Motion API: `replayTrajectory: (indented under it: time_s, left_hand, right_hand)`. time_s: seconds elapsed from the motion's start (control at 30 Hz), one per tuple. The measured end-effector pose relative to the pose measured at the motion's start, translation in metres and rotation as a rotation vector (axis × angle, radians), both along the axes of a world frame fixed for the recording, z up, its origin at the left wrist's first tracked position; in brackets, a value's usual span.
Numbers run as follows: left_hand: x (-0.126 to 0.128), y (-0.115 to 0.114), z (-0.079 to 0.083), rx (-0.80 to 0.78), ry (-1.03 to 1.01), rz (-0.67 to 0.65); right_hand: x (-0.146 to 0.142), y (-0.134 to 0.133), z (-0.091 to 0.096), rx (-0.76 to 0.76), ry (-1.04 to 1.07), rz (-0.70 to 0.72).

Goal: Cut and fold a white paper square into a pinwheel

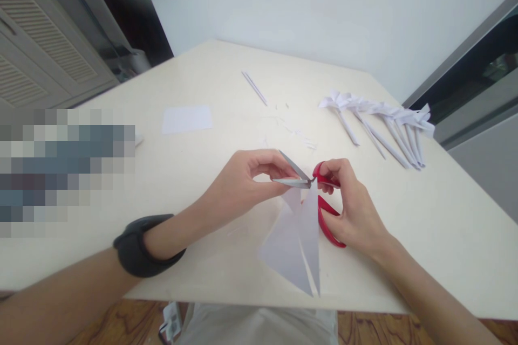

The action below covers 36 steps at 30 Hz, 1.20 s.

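My right hand [352,210] is closed on the red handles of a pair of scissors [319,202], whose grey blades stand apart and point left. My left hand [243,183] pinches the top of a folded white paper [295,242] right at the blades. The paper hangs down in long pointed flaps over the near table edge. A dark band sits on my left wrist.
The cream table [202,183] carries a row of folded white paper pieces with long stems [380,124] at the far right, a flat white sheet [187,118] at the left, a thin paper strip [254,87] and small scraps [299,137] behind my hands.
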State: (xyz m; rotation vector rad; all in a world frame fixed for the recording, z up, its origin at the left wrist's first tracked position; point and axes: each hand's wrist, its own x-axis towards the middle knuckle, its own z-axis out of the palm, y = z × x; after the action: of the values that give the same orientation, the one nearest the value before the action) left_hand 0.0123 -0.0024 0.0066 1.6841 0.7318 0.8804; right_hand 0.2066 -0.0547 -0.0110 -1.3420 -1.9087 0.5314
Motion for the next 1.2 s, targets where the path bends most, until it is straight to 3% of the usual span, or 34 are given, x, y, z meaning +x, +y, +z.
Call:
replayTrajectory:
  time_s: [1.2]
  left_hand:
    - [0.0007,-0.0036,-0.0006,-0.039,0.009,0.049]
  right_hand:
    - [0.0004,-0.0016,-0.0048,0.029,-0.097,-0.164]
